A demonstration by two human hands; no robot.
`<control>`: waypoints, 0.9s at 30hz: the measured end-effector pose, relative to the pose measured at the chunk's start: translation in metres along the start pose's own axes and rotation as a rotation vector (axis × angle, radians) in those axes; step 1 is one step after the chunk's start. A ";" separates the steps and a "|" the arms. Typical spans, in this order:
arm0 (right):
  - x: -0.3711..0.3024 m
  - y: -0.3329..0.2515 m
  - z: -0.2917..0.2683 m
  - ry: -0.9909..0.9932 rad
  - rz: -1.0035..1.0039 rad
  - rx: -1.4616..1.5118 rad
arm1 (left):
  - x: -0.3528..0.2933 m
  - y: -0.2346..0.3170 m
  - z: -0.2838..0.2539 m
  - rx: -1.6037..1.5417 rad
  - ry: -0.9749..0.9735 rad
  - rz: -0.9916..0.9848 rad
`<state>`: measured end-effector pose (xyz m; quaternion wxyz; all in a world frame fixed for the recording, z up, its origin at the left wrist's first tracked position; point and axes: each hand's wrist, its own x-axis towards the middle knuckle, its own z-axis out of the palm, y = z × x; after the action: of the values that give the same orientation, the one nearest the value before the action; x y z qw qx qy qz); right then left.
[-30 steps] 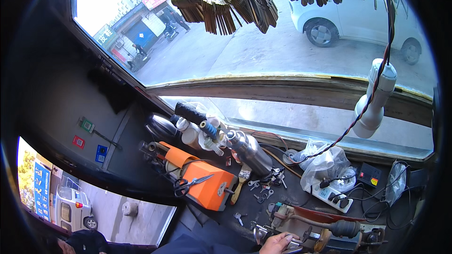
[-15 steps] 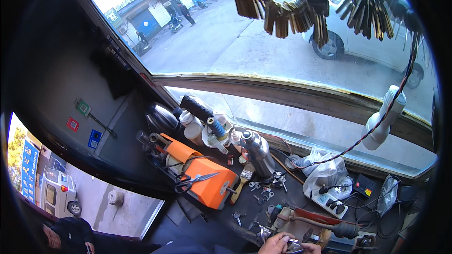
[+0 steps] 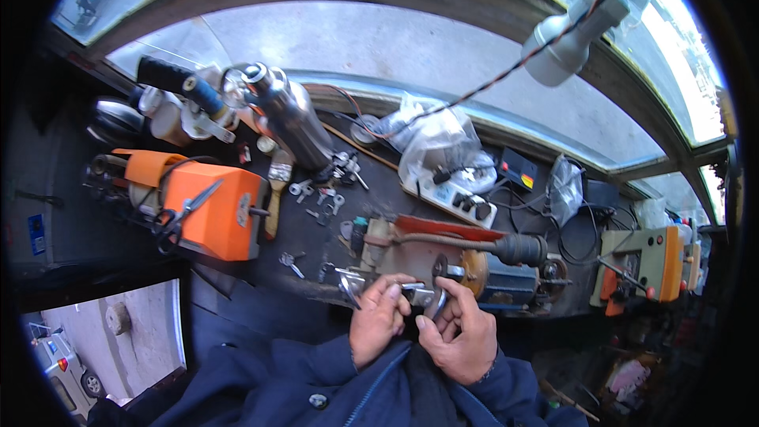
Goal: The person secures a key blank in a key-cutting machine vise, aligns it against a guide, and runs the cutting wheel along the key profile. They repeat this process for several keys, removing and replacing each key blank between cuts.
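At the frame's lower centre, the right hand (image 3: 462,340) pinches a silvery metal piece (image 3: 436,304) — long axis steep, upper end tilting right. The left hand (image 3: 376,324) curls beside a bright bar (image 3: 416,295) — whether gripping, cannot tell.

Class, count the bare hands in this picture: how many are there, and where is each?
2. The left hand is at the near side of the blue-bodied machine; the right hand is beside it, further right. Neither is fully hidden.
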<state>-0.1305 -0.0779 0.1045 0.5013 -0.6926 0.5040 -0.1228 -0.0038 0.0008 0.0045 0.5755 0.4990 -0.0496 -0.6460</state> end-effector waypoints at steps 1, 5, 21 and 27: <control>-0.002 0.001 0.000 0.010 0.011 0.007 | 0.000 0.001 -0.001 -0.020 -0.012 -0.014; -0.004 0.000 -0.001 -0.013 -0.053 -0.118 | 0.000 0.004 -0.002 -0.060 -0.039 -0.033; 0.034 -0.011 -0.034 -0.243 -0.132 -0.476 | 0.012 0.013 -0.013 -0.222 -0.209 -0.220; 0.024 0.004 -0.010 -0.361 0.717 0.838 | 0.014 0.014 -0.015 -0.186 -0.218 -0.231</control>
<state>-0.1290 -0.1034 0.0977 0.8210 -0.2309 0.5220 -0.0141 0.0180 -0.0074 -0.0024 0.5325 0.3731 0.0060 -0.7598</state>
